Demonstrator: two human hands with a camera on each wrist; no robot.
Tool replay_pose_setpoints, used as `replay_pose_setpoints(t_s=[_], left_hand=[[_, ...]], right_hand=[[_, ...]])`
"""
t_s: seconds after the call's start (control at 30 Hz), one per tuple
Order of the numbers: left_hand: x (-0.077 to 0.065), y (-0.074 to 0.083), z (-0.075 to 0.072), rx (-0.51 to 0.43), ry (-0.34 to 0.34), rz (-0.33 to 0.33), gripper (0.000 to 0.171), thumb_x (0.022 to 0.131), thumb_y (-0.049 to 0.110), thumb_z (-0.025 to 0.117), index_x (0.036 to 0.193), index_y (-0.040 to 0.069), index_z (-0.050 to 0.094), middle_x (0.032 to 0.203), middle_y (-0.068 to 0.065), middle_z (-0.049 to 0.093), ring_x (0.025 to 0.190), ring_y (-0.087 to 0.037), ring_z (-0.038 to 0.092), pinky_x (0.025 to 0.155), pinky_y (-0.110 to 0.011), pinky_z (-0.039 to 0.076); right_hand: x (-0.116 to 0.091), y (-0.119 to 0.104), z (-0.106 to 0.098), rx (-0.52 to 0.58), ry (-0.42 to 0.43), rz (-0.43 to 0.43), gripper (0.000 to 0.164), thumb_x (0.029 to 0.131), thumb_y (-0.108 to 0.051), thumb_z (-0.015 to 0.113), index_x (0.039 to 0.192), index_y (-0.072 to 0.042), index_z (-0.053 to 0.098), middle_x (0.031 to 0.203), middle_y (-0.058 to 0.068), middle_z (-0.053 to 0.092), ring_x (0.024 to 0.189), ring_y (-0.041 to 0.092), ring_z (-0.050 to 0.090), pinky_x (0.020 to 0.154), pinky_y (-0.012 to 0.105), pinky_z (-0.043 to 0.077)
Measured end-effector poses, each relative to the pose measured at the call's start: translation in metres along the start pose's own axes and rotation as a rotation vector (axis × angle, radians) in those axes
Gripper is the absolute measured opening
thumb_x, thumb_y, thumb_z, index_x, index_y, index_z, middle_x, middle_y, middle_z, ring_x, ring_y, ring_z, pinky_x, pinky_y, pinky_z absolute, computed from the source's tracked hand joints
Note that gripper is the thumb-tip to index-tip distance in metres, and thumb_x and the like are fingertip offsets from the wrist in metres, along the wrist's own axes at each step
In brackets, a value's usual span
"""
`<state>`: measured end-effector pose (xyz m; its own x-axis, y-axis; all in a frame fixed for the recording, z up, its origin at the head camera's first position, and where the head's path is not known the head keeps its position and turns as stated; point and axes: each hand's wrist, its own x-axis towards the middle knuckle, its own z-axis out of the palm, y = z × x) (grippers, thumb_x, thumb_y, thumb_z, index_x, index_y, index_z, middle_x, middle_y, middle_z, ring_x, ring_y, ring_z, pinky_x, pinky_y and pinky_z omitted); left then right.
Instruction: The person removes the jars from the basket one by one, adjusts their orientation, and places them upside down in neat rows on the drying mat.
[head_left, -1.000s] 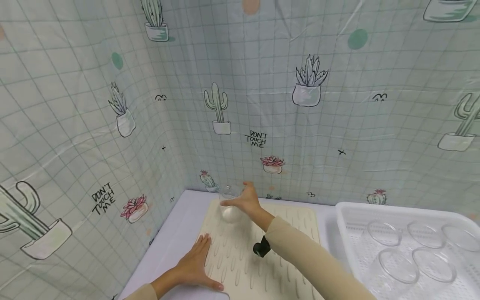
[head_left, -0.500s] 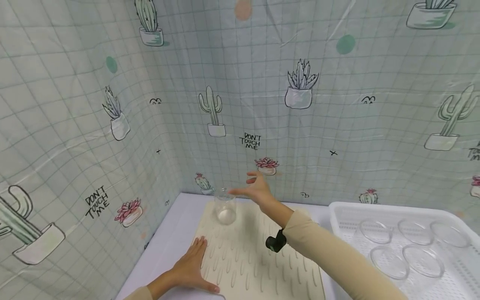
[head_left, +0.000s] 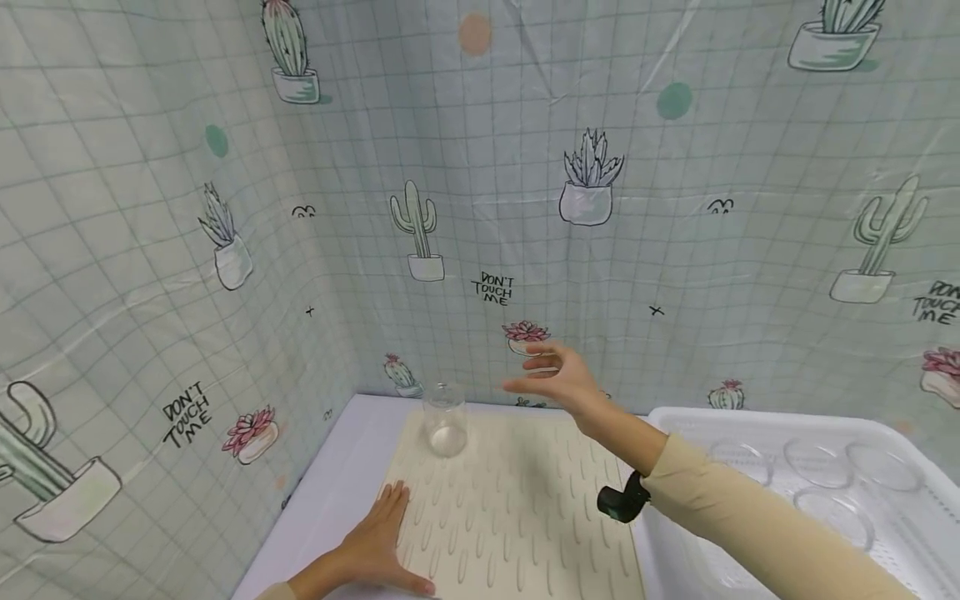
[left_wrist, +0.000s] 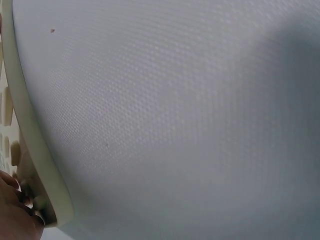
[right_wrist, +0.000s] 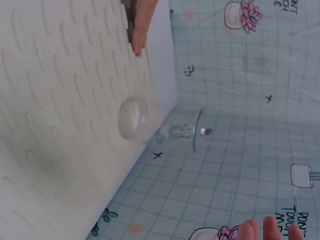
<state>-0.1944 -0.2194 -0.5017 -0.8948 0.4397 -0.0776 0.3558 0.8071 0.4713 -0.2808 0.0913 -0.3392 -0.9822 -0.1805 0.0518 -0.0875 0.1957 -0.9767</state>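
A clear drinking glass [head_left: 445, 425] stands upright at the far left corner of a cream draining board [head_left: 510, 500] with raised ridges. In the right wrist view the same glass [right_wrist: 142, 122] appears sideways. My right hand [head_left: 558, 379] hovers right of the glass, apart from it, fingers loosely bent and nothing held. My left hand [head_left: 375, 542] rests at the board's left edge, thumb spread from straight fingers. Only a bit of the left hand [left_wrist: 17, 212] shows in the left wrist view, against the board's rim [left_wrist: 37, 135].
A white perforated basket [head_left: 750, 417] stands to the right, with several clear glasses [head_left: 832, 517] inside, partly hidden by my right sleeve [head_left: 750, 508]. Behind and at left hangs a cactus-print curtain [head_left: 480, 225]. A white tabletop [head_left: 337, 467] runs along the board's left.
My right hand has let go of the glass and moved right, away from it. The glass stays on the board. My left hand keeps its place at the board's edge.
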Motion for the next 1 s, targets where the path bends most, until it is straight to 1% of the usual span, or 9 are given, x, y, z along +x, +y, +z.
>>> replay_pose_setpoints(t_s=[0.2, 0.3, 0.4, 0.53, 0.7, 0.87, 0.93, 1.0], left_hand=[[0.003, 0.0, 0.001, 0.0, 0.002, 0.004, 0.132, 0.055, 0.067, 0.073, 0.141, -0.013, 0.013, 0.147, -0.03, 0.008, 0.135, -0.046, 0.003, 0.103, -0.059, 0.017], [0.004, 0.0, 0.001, 0.01, 0.012, 0.011, 0.133, 0.055, 0.068, 0.073, 0.141, -0.013, 0.014, 0.147, -0.031, 0.009, 0.134, -0.046, 0.004, 0.103, -0.059, 0.017], [0.004, 0.0, 0.0, 0.019, 0.018, 0.009, 0.133, 0.054, 0.068, 0.073, 0.14, -0.014, 0.014, 0.146, -0.031, 0.01, 0.134, -0.046, 0.004, 0.104, -0.058, 0.017], [0.005, -0.001, 0.0, 0.023, 0.015, 0.003, 0.133, 0.055, 0.069, 0.072, 0.141, -0.013, 0.013, 0.147, -0.03, 0.01, 0.135, -0.045, 0.003, 0.105, -0.057, 0.016], [0.003, -0.001, 0.002, 0.019, 0.018, 0.009, 0.133, 0.054, 0.068, 0.073, 0.14, -0.014, 0.014, 0.146, -0.032, 0.011, 0.134, -0.046, 0.003, 0.105, -0.057, 0.016], [0.001, 0.001, 0.003, 0.015, 0.005, -0.006, 0.132, 0.055, 0.068, 0.073, 0.14, -0.014, 0.015, 0.146, -0.031, 0.011, 0.134, -0.045, 0.003, 0.105, -0.057, 0.016], [0.001, 0.002, 0.003, 0.004, -0.001, -0.016, 0.132, 0.055, 0.068, 0.073, 0.14, -0.014, 0.014, 0.147, -0.031, 0.01, 0.135, -0.045, 0.003, 0.105, -0.057, 0.016], [0.0, 0.003, 0.003, -0.008, -0.003, -0.019, 0.132, 0.055, 0.067, 0.074, 0.14, -0.014, 0.014, 0.147, -0.031, 0.01, 0.135, -0.045, 0.002, 0.104, -0.058, 0.015]], right_hand=[[-0.024, -0.003, -0.033, 0.006, -0.023, -0.04, 0.069, 0.07, -0.024, 0.081, 0.128, -0.011, 0.047, 0.12, 0.012, 0.054, 0.11, 0.029, 0.052, 0.09, 0.043, 0.043], [-0.036, -0.004, -0.05, 0.009, -0.036, -0.067, 0.065, 0.072, -0.022, 0.079, 0.128, -0.01, 0.047, 0.121, 0.012, 0.053, 0.111, 0.029, 0.051, 0.09, 0.04, 0.044], [-0.049, -0.002, -0.066, -0.008, -0.029, -0.097, 0.061, 0.075, -0.021, 0.077, 0.127, -0.009, 0.048, 0.12, 0.013, 0.054, 0.11, 0.028, 0.052, 0.088, 0.036, 0.046], [-0.066, 0.003, -0.087, -0.025, -0.005, -0.1, 0.058, 0.077, -0.021, 0.075, 0.126, -0.009, 0.048, 0.121, 0.014, 0.054, 0.11, 0.027, 0.053, 0.086, 0.032, 0.047], [-0.086, 0.009, -0.112, -0.039, 0.015, -0.105, 0.053, 0.081, -0.018, 0.071, 0.128, -0.008, 0.048, 0.124, 0.016, 0.052, 0.112, 0.026, 0.052, 0.086, 0.028, 0.046], [-0.106, 0.017, -0.136, -0.069, 0.052, -0.115, 0.048, 0.084, -0.014, 0.068, 0.127, -0.006, 0.048, 0.12, 0.011, 0.055, 0.107, 0.021, 0.057, 0.084, 0.025, 0.047], [-0.114, 0.02, -0.146, -0.078, 0.069, -0.119, 0.045, 0.085, -0.012, 0.067, 0.126, -0.006, 0.049, 0.117, 0.007, 0.057, 0.104, 0.016, 0.058, 0.083, 0.023, 0.047], [-0.122, 0.022, -0.155, -0.07, 0.082, -0.124, 0.044, 0.086, -0.009, 0.065, 0.126, -0.005, 0.049, 0.116, 0.004, 0.058, 0.103, 0.014, 0.058, 0.083, 0.022, 0.047]])
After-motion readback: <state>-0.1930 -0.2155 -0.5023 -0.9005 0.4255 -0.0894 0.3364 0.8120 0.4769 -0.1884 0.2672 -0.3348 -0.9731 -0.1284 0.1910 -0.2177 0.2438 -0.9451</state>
